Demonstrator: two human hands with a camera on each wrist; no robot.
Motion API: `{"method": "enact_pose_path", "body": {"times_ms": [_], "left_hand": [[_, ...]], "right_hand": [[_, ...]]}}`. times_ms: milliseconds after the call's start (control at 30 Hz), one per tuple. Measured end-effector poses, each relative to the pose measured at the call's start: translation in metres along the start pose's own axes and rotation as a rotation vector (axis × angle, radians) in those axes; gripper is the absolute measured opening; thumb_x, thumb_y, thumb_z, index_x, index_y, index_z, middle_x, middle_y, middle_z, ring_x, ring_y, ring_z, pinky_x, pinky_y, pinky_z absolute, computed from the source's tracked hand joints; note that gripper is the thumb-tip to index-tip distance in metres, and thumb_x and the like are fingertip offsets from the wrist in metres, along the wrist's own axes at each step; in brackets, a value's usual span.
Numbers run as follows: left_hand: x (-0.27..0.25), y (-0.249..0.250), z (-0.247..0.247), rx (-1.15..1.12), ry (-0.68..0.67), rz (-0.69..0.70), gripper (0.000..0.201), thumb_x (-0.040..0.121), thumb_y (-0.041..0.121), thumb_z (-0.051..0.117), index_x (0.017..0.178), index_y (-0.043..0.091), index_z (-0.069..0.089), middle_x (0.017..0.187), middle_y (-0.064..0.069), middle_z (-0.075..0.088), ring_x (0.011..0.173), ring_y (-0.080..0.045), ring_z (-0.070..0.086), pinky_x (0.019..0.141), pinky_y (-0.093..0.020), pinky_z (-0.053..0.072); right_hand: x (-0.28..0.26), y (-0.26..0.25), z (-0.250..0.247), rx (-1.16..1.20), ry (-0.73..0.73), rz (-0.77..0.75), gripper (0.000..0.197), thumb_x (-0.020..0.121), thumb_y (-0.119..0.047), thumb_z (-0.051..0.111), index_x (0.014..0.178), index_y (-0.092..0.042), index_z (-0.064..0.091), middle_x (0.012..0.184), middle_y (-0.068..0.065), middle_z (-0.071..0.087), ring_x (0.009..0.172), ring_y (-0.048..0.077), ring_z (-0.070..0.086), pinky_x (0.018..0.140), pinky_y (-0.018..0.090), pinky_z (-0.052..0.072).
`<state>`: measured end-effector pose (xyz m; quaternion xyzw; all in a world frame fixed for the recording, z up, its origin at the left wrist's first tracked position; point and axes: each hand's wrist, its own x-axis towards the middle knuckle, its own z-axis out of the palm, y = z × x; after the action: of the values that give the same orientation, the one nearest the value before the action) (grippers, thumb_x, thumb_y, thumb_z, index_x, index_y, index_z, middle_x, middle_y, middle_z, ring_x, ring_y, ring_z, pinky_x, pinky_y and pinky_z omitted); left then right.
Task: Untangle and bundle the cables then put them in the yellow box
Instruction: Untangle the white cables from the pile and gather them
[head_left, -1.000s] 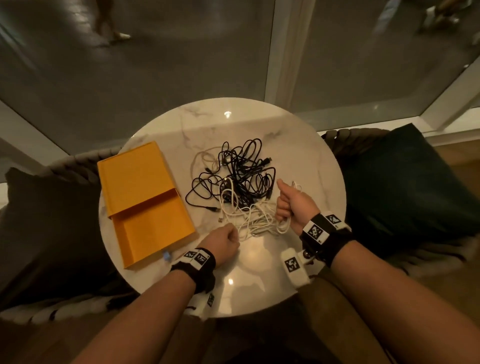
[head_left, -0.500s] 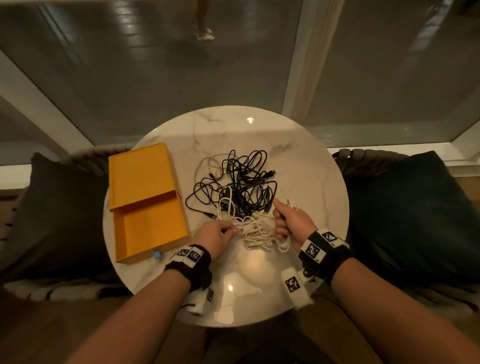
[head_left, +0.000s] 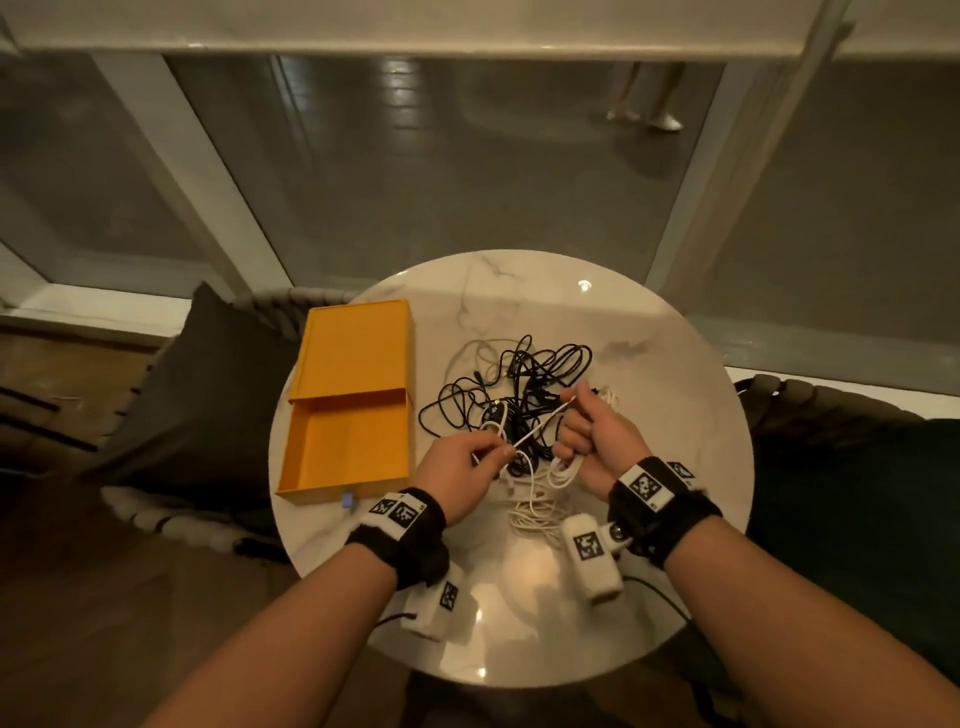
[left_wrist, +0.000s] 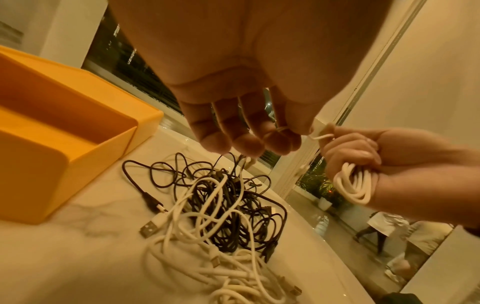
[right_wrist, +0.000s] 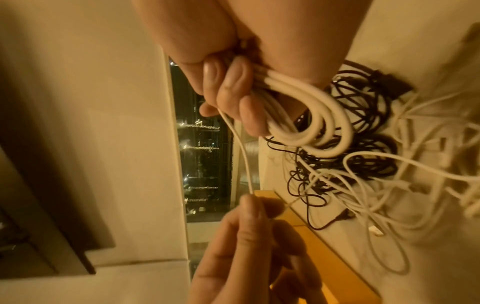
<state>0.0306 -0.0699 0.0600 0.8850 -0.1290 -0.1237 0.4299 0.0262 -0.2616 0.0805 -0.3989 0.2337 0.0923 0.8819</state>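
Observation:
A tangle of black cables and white cables lies on the round marble table. My right hand grips a coiled bundle of white cable, its loops hanging below the fist. A taut white strand runs from that fist to my left hand, which pinches it between thumb and fingertips. Both hands hover above the pile. The yellow box sits open at the table's left, with its lid lying behind it.
Dark cushions and woven chair backs flank the table left and right. A large window stands behind it. A small blue item lies by the box's front corner. A person's legs show outside, far back.
Both hands rose off the table. The left hand went from a fist near the pile to pinching a white strand, now stretched between the hands. The camera view tilted upward.

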Motion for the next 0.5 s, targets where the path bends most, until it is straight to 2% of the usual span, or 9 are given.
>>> {"method": "enact_pose_path", "body": {"times_ms": [133,300,400,500], "left_hand": [[-0.002,-0.01,-0.011,0.059,0.001,-0.041,0.022,0.097,0.04,0.055,0.085,0.03,0.069,0.075,0.007,0.068,0.073,-0.01,0.062,0.075,-0.036,0.054],[0.003,-0.026,-0.02,0.09,0.002,-0.06,0.021,0.098,0.041,0.054,0.088,0.03,0.068,0.084,0.009,0.069,0.075,-0.008,0.061,0.074,-0.03,0.051],[0.008,-0.027,-0.02,0.145,-0.009,0.0,0.024,0.099,0.037,0.052,0.09,0.023,0.068,0.092,0.003,0.066,0.081,-0.011,0.058,0.076,-0.031,0.048],[0.013,-0.029,-0.02,0.205,-0.067,0.062,0.023,0.099,0.039,0.05,0.082,0.03,0.06,0.095,0.003,0.058,0.085,-0.01,0.053,0.079,-0.029,0.043]], "right_hand": [[0.0,-0.011,0.012,0.006,-0.006,-0.063,0.03,0.104,-0.037,0.046,0.088,-0.014,0.055,0.051,-0.007,0.028,0.041,0.006,0.024,0.044,0.021,0.028],[-0.004,-0.026,0.02,-0.056,0.002,-0.151,0.029,0.105,-0.035,0.044,0.086,-0.015,0.053,0.056,-0.006,0.033,0.043,0.006,0.027,0.044,0.021,0.03],[-0.007,-0.026,0.021,-0.142,0.092,-0.23,0.028,0.105,-0.034,0.047,0.087,-0.014,0.055,0.06,-0.004,0.033,0.044,0.008,0.03,0.044,0.022,0.033],[-0.013,-0.024,0.023,-0.166,0.227,-0.29,0.03,0.104,-0.035,0.05,0.083,-0.014,0.055,0.06,-0.001,0.039,0.045,0.01,0.037,0.046,0.025,0.035]]}}
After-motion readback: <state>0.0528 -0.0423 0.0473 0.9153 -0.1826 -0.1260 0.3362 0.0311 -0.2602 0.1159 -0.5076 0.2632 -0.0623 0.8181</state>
